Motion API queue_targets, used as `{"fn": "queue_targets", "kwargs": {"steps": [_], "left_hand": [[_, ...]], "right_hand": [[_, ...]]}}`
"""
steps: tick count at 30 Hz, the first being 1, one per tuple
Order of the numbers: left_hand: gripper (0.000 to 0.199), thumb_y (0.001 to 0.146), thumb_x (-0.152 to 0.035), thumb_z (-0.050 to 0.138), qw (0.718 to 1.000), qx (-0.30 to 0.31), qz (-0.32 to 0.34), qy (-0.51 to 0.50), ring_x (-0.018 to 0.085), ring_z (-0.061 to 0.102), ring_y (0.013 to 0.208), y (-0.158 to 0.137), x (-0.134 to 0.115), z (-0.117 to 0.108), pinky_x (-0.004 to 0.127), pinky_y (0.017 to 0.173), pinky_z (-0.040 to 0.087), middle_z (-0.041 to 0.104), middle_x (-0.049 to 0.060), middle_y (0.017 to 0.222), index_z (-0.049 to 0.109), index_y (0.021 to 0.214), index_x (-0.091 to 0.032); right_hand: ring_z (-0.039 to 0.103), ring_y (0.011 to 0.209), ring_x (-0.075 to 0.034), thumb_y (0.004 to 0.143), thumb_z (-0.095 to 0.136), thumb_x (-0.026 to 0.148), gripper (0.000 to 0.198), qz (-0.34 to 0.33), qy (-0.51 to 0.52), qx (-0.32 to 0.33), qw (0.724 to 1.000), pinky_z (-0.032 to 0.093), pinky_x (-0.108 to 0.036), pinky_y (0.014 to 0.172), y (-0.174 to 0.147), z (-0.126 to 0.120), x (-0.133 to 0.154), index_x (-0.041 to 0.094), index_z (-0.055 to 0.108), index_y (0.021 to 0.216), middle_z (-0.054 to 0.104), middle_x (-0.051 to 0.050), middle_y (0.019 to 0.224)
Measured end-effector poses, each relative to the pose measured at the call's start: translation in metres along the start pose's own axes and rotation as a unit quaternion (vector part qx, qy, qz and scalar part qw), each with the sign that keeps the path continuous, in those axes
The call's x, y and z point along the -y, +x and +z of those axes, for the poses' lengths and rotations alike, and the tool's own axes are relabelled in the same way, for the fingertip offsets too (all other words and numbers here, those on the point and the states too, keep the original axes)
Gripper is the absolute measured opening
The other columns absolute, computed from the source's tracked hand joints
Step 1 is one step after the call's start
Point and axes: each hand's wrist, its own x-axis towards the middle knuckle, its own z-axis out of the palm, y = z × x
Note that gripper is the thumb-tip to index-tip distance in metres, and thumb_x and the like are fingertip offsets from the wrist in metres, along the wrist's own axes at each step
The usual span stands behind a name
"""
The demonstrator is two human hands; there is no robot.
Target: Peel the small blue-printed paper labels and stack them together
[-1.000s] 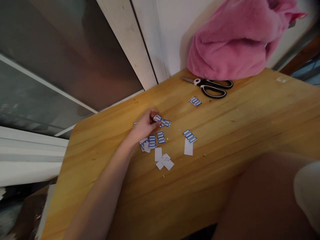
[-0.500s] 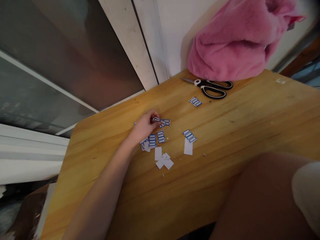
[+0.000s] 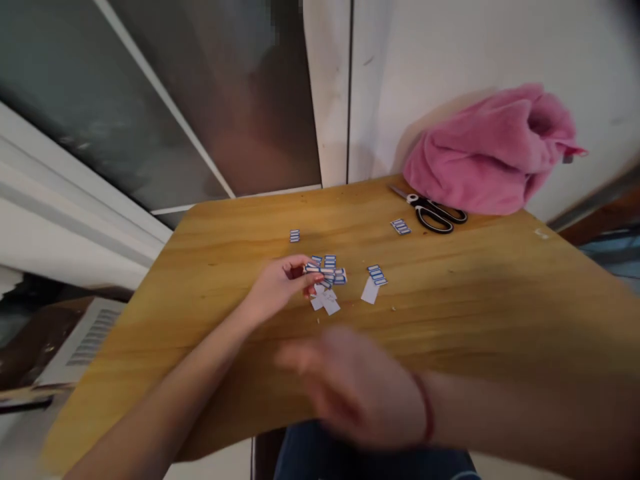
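My left hand pinches a few small paper label pieces with blue-bordered boxes, just above the table. Beneath and beside its fingertips lie another label piece and plain white paper slips, partly hidden by the hand. My right hand, a band on its wrist, hovers over the near table edge; motion smears its fingers, so I cannot tell whether it holds anything. To the right, a label piece overlaps a white slip. One single label piece lies farther back.
Black-handled scissors lie at the back of the wooden table, against a pink plush bag. Near them rests one more label piece. A glass-panelled door and white wall stand behind the table.
My left hand has come nearer with label pieces in its fingers; some pieces under its wrist are no longer seen there. My right hand has swung in over the near edge. The view has turned.
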Motion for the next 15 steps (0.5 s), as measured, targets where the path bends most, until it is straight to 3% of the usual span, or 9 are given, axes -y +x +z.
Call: {"fn": "queue_targets", "kwargs": {"steps": [2,4,8,12,15], "left_hand": [[0.020,0.072,-0.032,0.069,0.999,-0.004,-0.020,-0.029,0.009,0.054,0.049,-0.015,0.001,0.009,0.020,0.048,0.045,0.060,-0.002,0.058,0.062,0.077,-0.013],[0.023,0.073,-0.034,0.069,0.997,-0.015,-0.037,-0.061,0.010,0.054,0.046,-0.021,0.002,0.018,0.020,0.045,0.045,0.058,-0.002,0.054,0.061,0.073,-0.013],[0.026,0.072,-0.036,0.069,0.995,-0.027,-0.034,-0.095,0.010,0.055,0.044,-0.013,0.006,0.032,0.021,0.045,0.046,0.058,-0.001,0.052,0.059,0.068,-0.013],[0.025,0.074,-0.035,0.068,0.993,-0.045,-0.021,-0.104,0.009,0.054,0.044,-0.005,0.012,0.039,0.019,0.045,0.046,0.059,-0.002,0.052,0.061,0.067,-0.013],[0.022,0.075,-0.034,0.067,0.991,-0.050,-0.034,-0.123,0.009,0.056,0.047,-0.006,0.016,0.038,0.019,0.048,0.048,0.061,-0.001,0.056,0.063,0.069,-0.013]], "right_hand": [[0.052,0.077,-0.014,0.091,0.041,0.024,0.018,0.037,-0.003,-0.087,0.996,0.048,-0.029,0.070,0.004,-0.015,-0.021,0.019,0.051,0.105,0.054,-0.005,0.091],[0.050,0.077,-0.014,0.092,0.041,0.026,0.019,0.104,0.022,-0.122,0.987,0.046,-0.029,0.068,0.008,-0.027,-0.043,0.018,0.048,0.108,0.052,-0.005,0.090],[0.055,0.078,-0.013,0.089,0.049,0.035,0.024,0.186,0.197,-0.018,0.962,0.047,-0.026,0.063,0.005,-0.024,-0.065,0.019,0.045,0.106,0.055,-0.005,0.091],[0.050,0.057,-0.008,0.082,0.059,0.034,0.027,0.277,0.264,-0.054,0.922,0.042,-0.020,0.044,0.005,-0.009,-0.069,0.020,0.042,0.099,0.054,0.001,0.079],[0.053,0.056,-0.008,0.079,0.062,0.035,0.030,0.307,0.302,-0.056,0.901,0.045,-0.020,0.041,0.007,-0.010,-0.072,0.020,0.043,0.097,0.055,0.000,0.085]]}}
